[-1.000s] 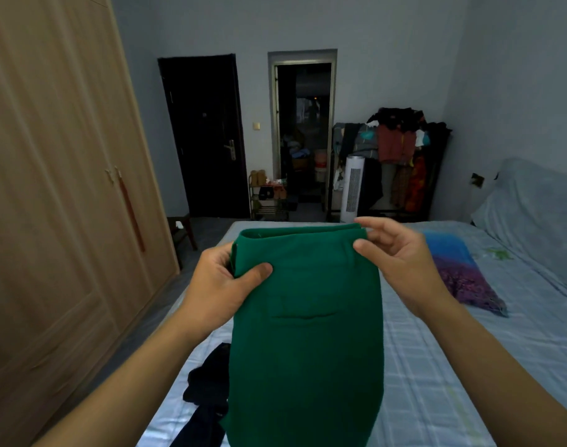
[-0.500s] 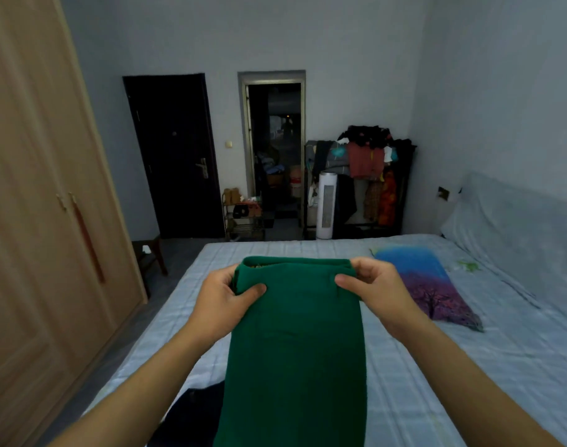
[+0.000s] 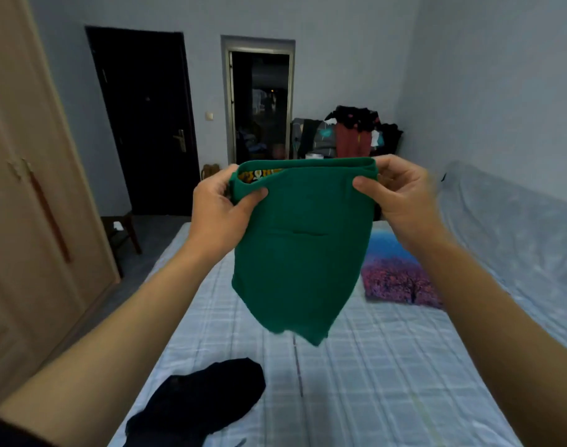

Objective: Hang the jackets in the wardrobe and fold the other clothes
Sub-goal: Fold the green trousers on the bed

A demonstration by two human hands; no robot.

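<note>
From the head view I see my left hand and right hand each with a grip pinched on a top corner of the green garment, thumbs in front. It hangs between them, clear above the bed, with a dark garment lying below.

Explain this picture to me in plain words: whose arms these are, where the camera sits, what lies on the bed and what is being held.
There is no machine here. The camera sits on a person's head and looks forward and down, so the two bare arms are their own. The left hand and the right hand each pinch a top corner of a green garment, which hangs in the air above the bed. On the bed lie a dark garment near the person and a blue and purple printed cloth further off. A wooden wardrobe stands on the left.
</note>
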